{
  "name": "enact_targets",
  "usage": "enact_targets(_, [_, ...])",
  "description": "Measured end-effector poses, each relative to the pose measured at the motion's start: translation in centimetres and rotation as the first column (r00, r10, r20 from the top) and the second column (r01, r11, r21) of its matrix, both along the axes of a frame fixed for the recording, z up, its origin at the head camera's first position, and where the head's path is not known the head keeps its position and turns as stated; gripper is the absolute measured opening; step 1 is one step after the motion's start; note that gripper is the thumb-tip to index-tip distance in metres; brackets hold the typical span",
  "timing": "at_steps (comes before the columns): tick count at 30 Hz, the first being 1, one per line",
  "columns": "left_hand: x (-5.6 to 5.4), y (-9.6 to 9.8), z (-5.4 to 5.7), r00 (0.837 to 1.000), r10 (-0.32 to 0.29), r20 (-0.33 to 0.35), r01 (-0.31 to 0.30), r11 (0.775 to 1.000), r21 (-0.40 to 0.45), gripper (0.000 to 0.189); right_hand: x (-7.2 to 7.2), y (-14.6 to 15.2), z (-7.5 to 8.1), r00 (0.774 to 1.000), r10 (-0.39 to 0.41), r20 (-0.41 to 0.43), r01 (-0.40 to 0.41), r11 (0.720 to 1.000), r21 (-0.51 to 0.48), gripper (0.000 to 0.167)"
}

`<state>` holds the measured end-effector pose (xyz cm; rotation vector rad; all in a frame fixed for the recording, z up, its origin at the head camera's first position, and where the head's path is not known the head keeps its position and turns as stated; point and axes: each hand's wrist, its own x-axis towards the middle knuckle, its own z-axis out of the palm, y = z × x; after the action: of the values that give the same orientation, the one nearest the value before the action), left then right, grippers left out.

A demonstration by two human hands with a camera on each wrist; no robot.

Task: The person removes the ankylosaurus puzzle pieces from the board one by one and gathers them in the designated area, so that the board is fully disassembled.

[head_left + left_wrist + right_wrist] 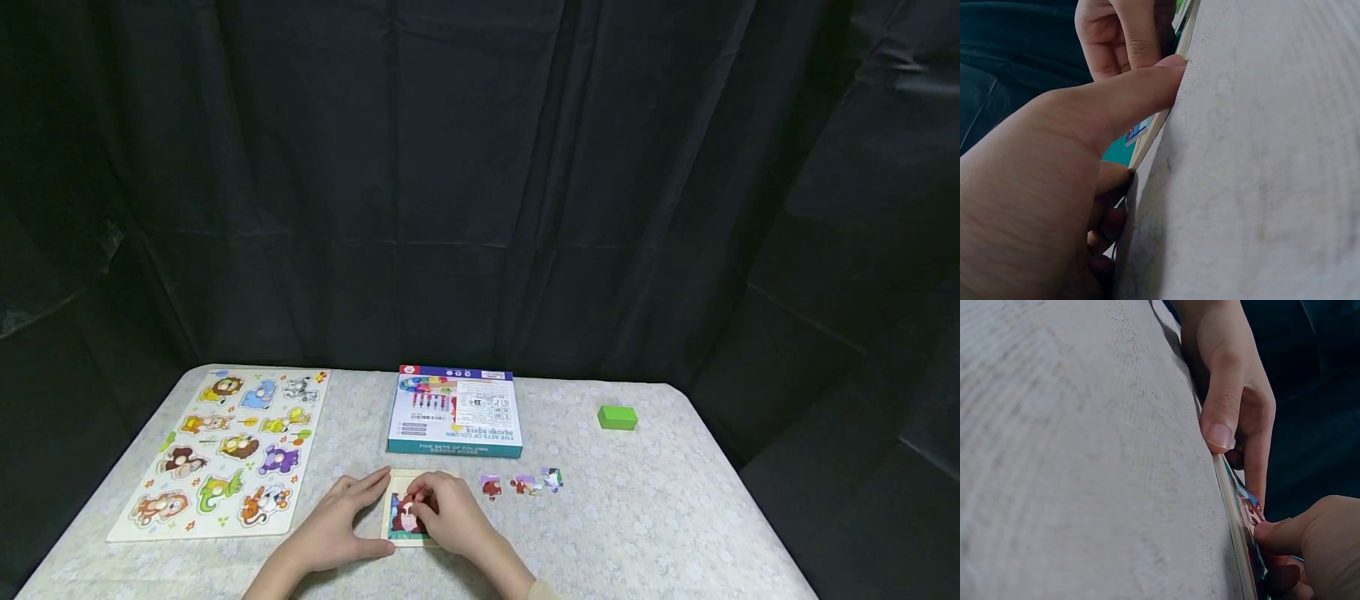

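Note:
A small square wooden puzzle tray (402,476) lies at the table's front middle, partly filled with a brown, blue and green picture. My left hand (337,523) rests along its left side, thumb at the near corner and a straight finger at the far corner. Over the tray, my right hand (452,512) pinches a jigsaw piece (1251,504) between thumb and fingers; most of it is hidden. In the left wrist view a piece's edge (1138,132) tilts above the rim. Three loose jigsaw pieces lie right of the tray, the nearest a purple-and-brown one (491,486).
A large animal peg puzzle board (247,446) lies at the left. Behind the tray is a flat beaded-boxes carton (454,412). A green block (617,417) stands at the right rear. Black cloth (480,183) hangs behind the table.

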<state>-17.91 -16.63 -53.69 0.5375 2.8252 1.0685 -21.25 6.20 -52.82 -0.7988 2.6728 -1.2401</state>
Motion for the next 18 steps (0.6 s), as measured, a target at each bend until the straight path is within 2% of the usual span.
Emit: enact_targets(18, [-0.02, 0.07, 0.0, 1.0, 0.004, -0.003, -0.004, 1.0, 0.003, 0.105, -0.21, 0.17, 0.36, 1.0, 0.011, -0.003, -0.011, 1.0, -0.011, 0.006])
